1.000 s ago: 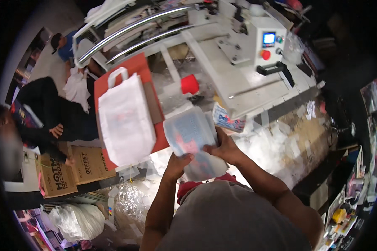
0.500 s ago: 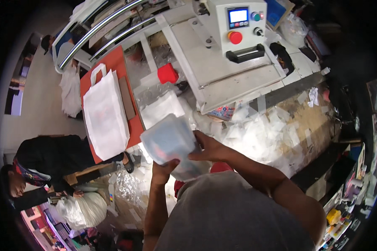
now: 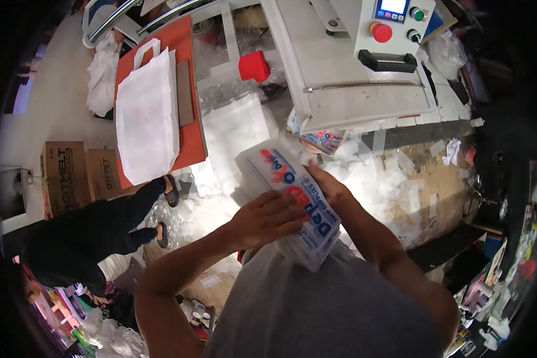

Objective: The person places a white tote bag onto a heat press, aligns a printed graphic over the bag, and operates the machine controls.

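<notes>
A stack of translucent film sheets printed in red and blue (image 3: 280, 173) is held at a tilt in front of my chest, printed side up. My left hand (image 3: 274, 218) reaches over its left side, fingers laid across the print; the thumb is hidden. At the upper right edge, my right hand (image 3: 328, 186) grips the stack, with most of its fingers out of sight behind it. Beyond the hands, to the left, a white fabric tote bag (image 3: 146, 116) lies flat on a red-orange board (image 3: 194, 134).
A press machine with a control box (image 3: 391, 36) and black handle stands at the far right. Other white bags (image 3: 235, 128) and a red cloth (image 3: 254, 66) lie beside it. Film scraps (image 3: 394, 191) litter the floor. A person in dark clothes (image 3: 95, 232) bends at the left near cardboard boxes (image 3: 65, 176).
The stack has turned from its frosted side to its printed side. My left hand has moved from the near edge onto the sheets. The person at the left has shifted; the view has moved.
</notes>
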`<state>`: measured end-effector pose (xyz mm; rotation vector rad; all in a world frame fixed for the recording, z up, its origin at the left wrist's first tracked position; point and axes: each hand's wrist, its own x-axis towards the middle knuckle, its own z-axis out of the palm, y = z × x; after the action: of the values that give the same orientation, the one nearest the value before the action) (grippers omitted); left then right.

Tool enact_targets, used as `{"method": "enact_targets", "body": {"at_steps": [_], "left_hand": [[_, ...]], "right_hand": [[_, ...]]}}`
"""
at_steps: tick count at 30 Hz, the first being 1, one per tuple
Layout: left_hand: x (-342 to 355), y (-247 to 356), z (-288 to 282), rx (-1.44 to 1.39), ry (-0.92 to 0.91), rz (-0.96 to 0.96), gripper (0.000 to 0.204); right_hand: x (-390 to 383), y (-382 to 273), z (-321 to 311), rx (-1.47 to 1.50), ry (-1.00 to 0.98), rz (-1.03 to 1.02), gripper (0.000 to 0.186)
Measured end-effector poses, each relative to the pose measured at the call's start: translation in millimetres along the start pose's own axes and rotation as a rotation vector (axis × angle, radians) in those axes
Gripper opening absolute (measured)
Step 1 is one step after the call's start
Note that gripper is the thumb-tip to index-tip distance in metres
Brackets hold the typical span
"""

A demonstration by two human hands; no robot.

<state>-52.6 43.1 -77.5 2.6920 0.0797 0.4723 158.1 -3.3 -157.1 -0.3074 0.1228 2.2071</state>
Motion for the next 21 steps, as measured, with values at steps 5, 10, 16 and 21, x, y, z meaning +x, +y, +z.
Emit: {"method": "enact_targets", "body": {"at_steps": [5,10,16,21], "left_hand": [[-24.7,-4.2,8.6,0.076,-0.138,-0.138,0.043],[-69.8,1.9,51.4,-0.404,0.442,-0.905,0.073],[-93.8,-2.1,149.6,-1.694,0.723,-1.214,0.059],[-95.7,-22.8,192.8,-1.703,0.364,-1.388,0.058]], "right_hand": [[18.7,3.9,-6.5,-0.315,0.164,-0.149,0.070],[22.7,9.1,-27.6,-0.253,0.160,-0.303,0.078],[26.9,23.5,-86.2,-0.524,0.401,-0.335,0.077],[12.7,49.8,-148.7,-0.771,0.559,-0.574,0.083]]}}
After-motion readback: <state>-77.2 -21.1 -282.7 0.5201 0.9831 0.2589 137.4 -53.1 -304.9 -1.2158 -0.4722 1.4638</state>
